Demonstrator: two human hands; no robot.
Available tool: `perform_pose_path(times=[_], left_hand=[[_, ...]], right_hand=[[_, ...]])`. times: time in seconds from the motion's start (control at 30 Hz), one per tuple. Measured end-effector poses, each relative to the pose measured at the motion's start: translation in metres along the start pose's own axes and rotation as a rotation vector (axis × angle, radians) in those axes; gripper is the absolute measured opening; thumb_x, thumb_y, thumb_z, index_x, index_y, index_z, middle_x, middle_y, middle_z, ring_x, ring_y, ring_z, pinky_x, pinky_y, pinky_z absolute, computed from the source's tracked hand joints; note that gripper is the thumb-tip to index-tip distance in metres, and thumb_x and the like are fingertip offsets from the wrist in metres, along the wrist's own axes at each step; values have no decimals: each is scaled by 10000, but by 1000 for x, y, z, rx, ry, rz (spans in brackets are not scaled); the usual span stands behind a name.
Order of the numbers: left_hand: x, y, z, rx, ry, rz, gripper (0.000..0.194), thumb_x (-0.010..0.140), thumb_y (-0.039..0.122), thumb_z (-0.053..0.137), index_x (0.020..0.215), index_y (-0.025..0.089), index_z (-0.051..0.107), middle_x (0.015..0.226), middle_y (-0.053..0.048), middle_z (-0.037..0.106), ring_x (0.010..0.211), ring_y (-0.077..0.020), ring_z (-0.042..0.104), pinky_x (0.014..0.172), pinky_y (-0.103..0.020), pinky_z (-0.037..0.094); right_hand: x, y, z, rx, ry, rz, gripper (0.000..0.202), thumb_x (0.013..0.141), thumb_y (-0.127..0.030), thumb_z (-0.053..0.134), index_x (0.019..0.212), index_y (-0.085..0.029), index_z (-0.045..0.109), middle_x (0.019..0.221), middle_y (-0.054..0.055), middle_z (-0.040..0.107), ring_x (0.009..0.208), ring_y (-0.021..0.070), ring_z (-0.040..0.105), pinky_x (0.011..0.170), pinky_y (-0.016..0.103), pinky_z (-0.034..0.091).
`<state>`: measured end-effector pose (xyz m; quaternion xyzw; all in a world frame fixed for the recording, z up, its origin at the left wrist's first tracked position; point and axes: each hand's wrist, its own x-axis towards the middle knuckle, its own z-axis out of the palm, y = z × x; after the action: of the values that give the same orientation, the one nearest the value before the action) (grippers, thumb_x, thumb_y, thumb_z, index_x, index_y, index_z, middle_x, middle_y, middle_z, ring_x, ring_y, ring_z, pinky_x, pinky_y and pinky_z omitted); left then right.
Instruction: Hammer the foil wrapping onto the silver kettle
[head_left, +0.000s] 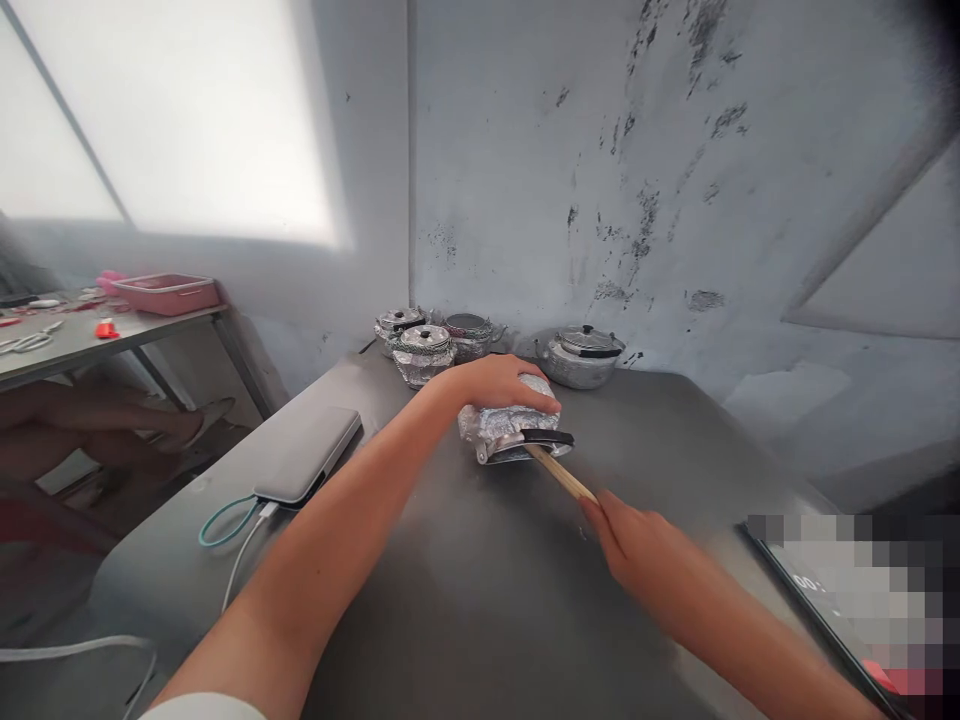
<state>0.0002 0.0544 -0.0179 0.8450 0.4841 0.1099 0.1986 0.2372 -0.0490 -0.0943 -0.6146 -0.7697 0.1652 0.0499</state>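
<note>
A small silver pot (504, 422), seemingly covered in crinkled foil, lies tipped on its side over the grey table (480, 600), its mouth towards me. My left hand (506, 382) curls over the pot from above and grips it. Across the mouth runs a bail handle with a black grip (547, 437). In my right hand (630, 535) is a light wooden stick (561, 474), held with closed fingers. The stick's far end goes in at the pot's mouth, where its tip is hidden.
Several silver pots, among them a lidded one (585, 355), stand along the wall. A grey power bank (307, 452) with cables lies left; a phone (817, 610) lies right. On the side table are a pink basket (169, 293) and scissors (34, 340). A person's legs (90, 420) show beneath.
</note>
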Motion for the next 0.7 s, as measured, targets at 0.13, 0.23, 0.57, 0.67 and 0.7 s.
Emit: perform_pose_path(times=[0.13,0.23,0.57,0.67,0.7], left_hand=[[0,0,1,6,14,18,678,788,736,542,1322,320,584,1373,7,580,1213,-289,533,1011,-342,409],[1,0,1,2,5,6,671,778,732,553,1316,334,586,1374,20,579,1222,-284,531,1018,-337,409],[0,1,1,6,-5,-8,686,768,752,554,1320,345,583,1369,7,585,1215,-285,542,1017,-346,413],[0,1,1,16,-1,-7,688,774,750,548,1323,338,582,1376,-3,579,1207,-288,545,987,-340,430],[-1,1,1,13,-1,-2,691,778,751,543,1327,332,581,1376,-3,579,1205,-290,545,977,-335,435]], right_hand=[[5,6,11,-125,1,10,408,1031,-415,214,787,-230,483,658,54,632,604,229,635,537,308,238],[7,8,12,-141,-5,7,479,1032,-453,179,771,-223,509,697,69,663,648,241,653,550,312,272],[6,5,5,-163,44,14,587,1020,-508,151,688,-214,537,731,103,686,641,253,633,543,328,286],[5,3,5,-174,69,14,569,1019,-509,151,721,-219,540,722,90,687,645,261,643,537,328,284],[5,2,5,-184,77,12,565,1020,-507,148,737,-220,544,723,87,689,649,264,650,536,328,284]])
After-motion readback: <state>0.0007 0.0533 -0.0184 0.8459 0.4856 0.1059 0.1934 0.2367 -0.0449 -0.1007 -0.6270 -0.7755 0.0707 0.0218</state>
